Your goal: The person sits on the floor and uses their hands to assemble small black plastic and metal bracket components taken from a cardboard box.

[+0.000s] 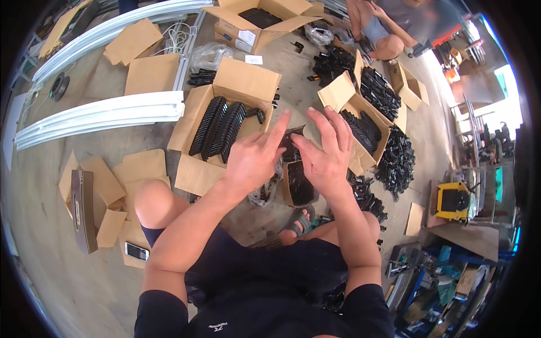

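Note:
My left hand (252,160) is raised in front of me, its index finger stretched forward and the other fingers bent and partly hidden. Opposite it, my right hand (326,155) has its thumb and fingers apart. I see nothing held in either hand. Below and between them stands a small open carton (300,185) with dark contents. To the left, a larger cardboard box (186,127) holds neat rows of black parts (217,129). Right of my right hand, another box (378,147) contains black parts in rows.
Loose black parts (395,160) lie heaped on the right. An open box (265,35) stands at the far side. White metal profiles (101,118) lie on the left, and a phone (136,252) rests on cardboard. Another person (389,25) sits at the far right.

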A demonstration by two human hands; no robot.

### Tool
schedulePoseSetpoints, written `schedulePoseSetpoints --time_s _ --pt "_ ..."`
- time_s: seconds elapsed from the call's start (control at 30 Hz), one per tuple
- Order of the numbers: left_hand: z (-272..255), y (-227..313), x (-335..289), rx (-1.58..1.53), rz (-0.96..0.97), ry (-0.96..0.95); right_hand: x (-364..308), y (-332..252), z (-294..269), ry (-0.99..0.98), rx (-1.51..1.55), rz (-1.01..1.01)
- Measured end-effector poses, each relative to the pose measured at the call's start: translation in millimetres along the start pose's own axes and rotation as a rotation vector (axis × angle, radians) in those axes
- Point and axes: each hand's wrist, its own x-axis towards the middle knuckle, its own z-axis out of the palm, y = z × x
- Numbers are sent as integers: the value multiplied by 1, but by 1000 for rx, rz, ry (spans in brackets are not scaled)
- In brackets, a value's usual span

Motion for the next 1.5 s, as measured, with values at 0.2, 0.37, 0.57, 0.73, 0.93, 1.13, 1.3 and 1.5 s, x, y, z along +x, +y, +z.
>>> schedulePoseSetpoints --time_s 0.2,0.37,0.57,0.73,0.93,1.13,1.3,1.5 --pt "-1 -1 -1 -13 -40 -25 1 -1 10 -2 -34 -4" --pt "2 -2 1 -19 -27 -21 1 1 13 -25 -68 13" --pt "4 -3 2 -30 -30 -2 3 1 18 -88 -82 15" --pt "-1 -5 1 -81 -130 -52 8 -2 12 -117 -49 20" --pt "-1 -4 -1 -89 -95 -43 7 -1 21 -162 -53 -12" --pt "-3 2 2 -97 -73 -44 4 2 17 -121 -49 -3" --pt "0 4 -4 -61 -132 -96 7 -4 8 -212 -67 1" --pt "-2 5 -2 -57 -116 -69 2 -2 14 -162 -46 -14"
